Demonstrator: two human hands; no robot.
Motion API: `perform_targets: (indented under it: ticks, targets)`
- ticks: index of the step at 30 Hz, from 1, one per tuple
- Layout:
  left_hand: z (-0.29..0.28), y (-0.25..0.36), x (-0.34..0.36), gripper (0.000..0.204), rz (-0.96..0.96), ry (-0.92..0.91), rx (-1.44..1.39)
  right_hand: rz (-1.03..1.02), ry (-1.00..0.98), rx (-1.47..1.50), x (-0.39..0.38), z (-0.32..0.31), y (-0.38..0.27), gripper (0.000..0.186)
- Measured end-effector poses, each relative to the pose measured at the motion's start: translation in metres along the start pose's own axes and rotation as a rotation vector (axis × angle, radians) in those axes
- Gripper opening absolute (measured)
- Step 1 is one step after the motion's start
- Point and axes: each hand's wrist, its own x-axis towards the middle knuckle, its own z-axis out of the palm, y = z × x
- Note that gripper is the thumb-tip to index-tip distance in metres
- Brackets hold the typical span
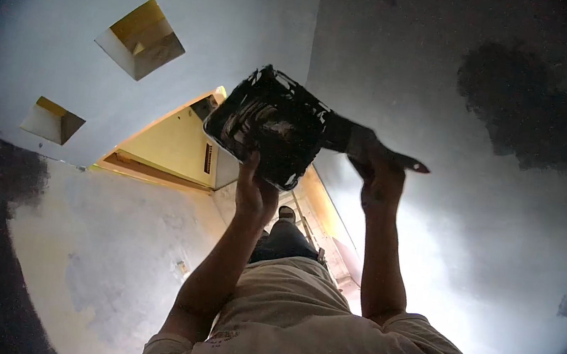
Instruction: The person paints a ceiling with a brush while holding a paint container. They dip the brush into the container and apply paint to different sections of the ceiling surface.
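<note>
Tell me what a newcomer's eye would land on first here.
Most striking is the black, smeared tray in the middle of the view, gripped at its near edge by the left hand, with a dark brush in the right hand at its right side. Next come the big dark patch on the grey wall at upper right and two angular recesses at upper left.
</note>
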Motion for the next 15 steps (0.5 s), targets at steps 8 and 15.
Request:
perform_targets:
  ticks: [8,15]
  targets:
    - [-0.019,-0.028,0.002,0.066,0.062,0.051,0.028,0.045,-0.004,-0.094,0.001,-0.008,0.016,0.024]
    - [-0.016,-0.039,-0.004,0.065,0.101,0.072,0.035,-0.196,-0.143,-0.154,0.001,-0.04,0.0,0.026]
